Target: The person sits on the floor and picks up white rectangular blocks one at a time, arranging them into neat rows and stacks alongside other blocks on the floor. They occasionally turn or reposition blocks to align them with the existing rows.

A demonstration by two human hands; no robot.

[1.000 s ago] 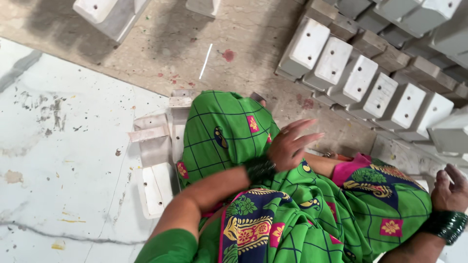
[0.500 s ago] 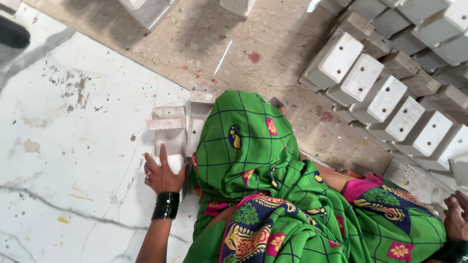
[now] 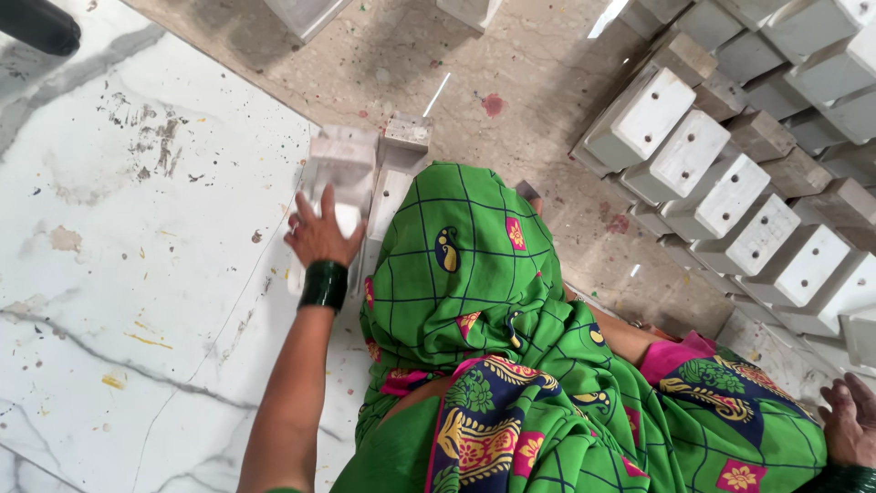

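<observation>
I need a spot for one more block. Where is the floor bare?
Bare: the white marble slab beside the left hand, and the beige floor between the small blocks and block rows. The upper right is crowded.

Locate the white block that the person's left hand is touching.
In the head view, the white block sits left of centre, on the floor by the white marble slab, under the left hand, beside the green cloth.
</observation>
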